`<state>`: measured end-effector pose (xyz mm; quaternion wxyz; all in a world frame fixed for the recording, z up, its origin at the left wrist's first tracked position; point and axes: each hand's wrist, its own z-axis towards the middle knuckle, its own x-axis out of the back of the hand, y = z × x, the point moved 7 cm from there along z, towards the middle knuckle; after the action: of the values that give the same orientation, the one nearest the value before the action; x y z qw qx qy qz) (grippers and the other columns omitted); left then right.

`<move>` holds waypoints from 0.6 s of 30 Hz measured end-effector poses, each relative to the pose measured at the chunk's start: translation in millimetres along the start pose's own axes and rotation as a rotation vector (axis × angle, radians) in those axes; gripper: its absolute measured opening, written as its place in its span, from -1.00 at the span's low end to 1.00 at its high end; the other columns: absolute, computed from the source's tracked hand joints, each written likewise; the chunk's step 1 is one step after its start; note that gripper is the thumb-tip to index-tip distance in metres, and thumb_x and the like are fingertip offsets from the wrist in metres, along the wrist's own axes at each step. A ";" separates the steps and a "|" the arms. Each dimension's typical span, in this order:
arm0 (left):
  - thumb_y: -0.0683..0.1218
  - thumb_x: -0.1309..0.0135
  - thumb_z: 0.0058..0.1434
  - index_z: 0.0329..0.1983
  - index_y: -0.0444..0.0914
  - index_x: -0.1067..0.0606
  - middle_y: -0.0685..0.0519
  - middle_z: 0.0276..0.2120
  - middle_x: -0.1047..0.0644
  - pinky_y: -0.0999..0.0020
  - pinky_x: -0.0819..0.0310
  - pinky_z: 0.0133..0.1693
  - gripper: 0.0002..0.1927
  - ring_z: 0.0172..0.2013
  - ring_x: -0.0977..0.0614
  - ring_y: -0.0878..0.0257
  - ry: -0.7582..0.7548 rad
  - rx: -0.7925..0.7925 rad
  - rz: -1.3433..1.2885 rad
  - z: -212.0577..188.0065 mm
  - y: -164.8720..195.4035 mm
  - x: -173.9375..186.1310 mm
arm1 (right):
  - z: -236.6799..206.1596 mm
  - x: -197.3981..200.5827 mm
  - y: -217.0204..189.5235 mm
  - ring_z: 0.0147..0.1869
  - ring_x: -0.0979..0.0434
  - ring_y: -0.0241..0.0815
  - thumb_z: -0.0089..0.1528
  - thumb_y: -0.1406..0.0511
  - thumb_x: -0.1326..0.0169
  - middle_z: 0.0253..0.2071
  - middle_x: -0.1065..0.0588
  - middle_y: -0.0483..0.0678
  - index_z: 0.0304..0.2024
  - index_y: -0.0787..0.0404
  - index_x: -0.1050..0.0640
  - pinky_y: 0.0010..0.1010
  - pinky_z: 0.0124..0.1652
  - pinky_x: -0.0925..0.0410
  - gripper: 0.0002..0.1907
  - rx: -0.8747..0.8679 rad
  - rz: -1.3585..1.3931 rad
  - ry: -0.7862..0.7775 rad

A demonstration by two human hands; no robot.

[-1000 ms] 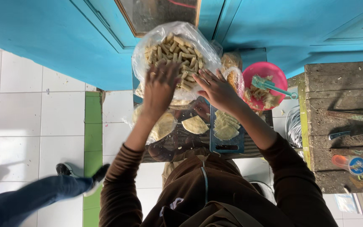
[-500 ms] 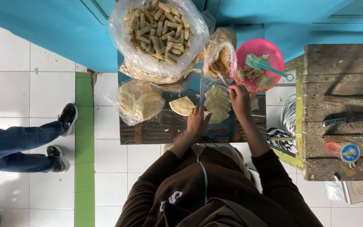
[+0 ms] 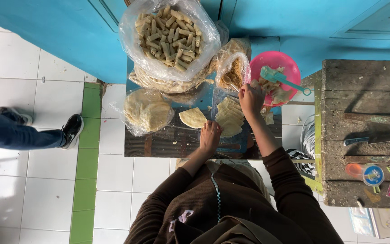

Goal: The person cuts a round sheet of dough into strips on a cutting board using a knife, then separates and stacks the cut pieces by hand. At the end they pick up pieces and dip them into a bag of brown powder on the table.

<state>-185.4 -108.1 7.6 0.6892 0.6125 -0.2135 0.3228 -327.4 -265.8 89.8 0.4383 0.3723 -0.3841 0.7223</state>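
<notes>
My left hand [image 3: 211, 135] lies flat with its fingers spread on the low table [image 3: 168, 144], its fingertips between a single pale dough wrapper [image 3: 192, 117] and a fanned stack of wrappers [image 3: 229, 117]. It holds nothing. Farther back, my right hand [image 3: 250, 99] is closed on a thin utensil [image 3: 234, 86] that points into a small clear bag of brownish filling [image 3: 233, 72]. A pink bowl [image 3: 290, 68] with pale pieces and a teal scoop [image 3: 278, 77] stands just right of that hand.
A big clear bag of finished rolls [image 3: 168, 36] sits at the back against the blue door [image 3: 59, 31]. A bag of round wrappers [image 3: 145, 110] lies left. A worn wooden bench [image 3: 366, 131] with a knife [image 3: 369, 139] stands right. Another person's leg and shoe [image 3: 71, 130] are on the tiled floor left.
Both hands have come down from the big bag of rolls to the table. The left has settled by the wrappers, the right has reached over to the filling bag.
</notes>
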 end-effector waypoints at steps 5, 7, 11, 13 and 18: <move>-0.06 -0.10 0.33 -0.11 -0.23 -0.42 -0.07 -0.17 -0.53 0.03 -0.39 -0.03 -0.81 -0.09 -0.55 -0.07 -0.050 -0.008 -0.042 -2.6 7.0 -0.7 | 0.0 -7.1 -8.2 -0.11 -0.52 0.03 0.10 0.17 -0.37 -0.43 -0.56 -0.12 -0.18 0.07 -0.55 0.14 0.02 -0.24 -0.68 -0.048 0.022 -0.052; -0.09 -0.14 0.30 -0.07 -0.25 -0.39 -0.09 -0.17 -0.54 0.02 -0.40 -0.05 -0.76 -0.10 -0.56 -0.10 -0.044 0.005 -0.114 1.4 6.5 2.2 | 3.1 -6.1 -8.9 -0.11 -0.53 0.01 0.09 0.21 -0.38 -0.43 -0.57 -0.12 -0.19 0.05 -0.56 0.11 0.01 -0.25 -0.70 -0.062 0.042 -0.042; -0.18 -0.15 0.23 0.00 -0.27 -0.37 -0.16 -0.15 -0.52 0.03 -0.46 -0.11 -0.69 -0.13 -0.57 -0.14 -0.067 0.056 -0.245 2.7 2.0 2.8 | -1.7 4.9 14.1 -0.18 -0.56 -0.02 0.18 0.30 -0.34 -0.33 -0.58 -0.06 -0.18 0.11 -0.58 -0.08 -0.16 -0.35 -0.79 -0.146 0.319 0.022; -0.22 -0.12 0.25 0.04 -0.27 -0.37 -0.16 -0.15 -0.52 0.05 -0.49 -0.12 -0.69 -0.13 -0.59 -0.13 -0.079 0.079 -0.295 1.8 0.1 0.7 | -4.8 6.4 22.9 -0.25 -0.58 -0.02 0.21 0.34 -0.31 -0.32 -0.57 -0.02 -0.18 0.14 -0.59 -0.17 -0.23 -0.39 -0.83 -0.155 0.424 0.044; -0.27 -0.09 0.23 0.04 -0.27 -0.39 -0.13 -0.10 -0.55 0.10 -0.52 -0.09 -0.68 -0.09 -0.61 -0.10 -0.060 0.035 -0.327 -0.2 2.7 -0.5 | -3.4 3.4 15.0 -0.23 -0.58 0.11 0.19 0.42 -0.27 -0.32 -0.54 0.05 -0.24 0.18 -0.60 -0.18 -0.26 -0.40 -0.88 0.011 0.394 0.112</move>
<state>-187.7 -107.9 9.1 0.7150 0.6605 -0.1257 0.1915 -343.0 -266.5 87.9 0.3070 0.2515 -0.4206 0.8158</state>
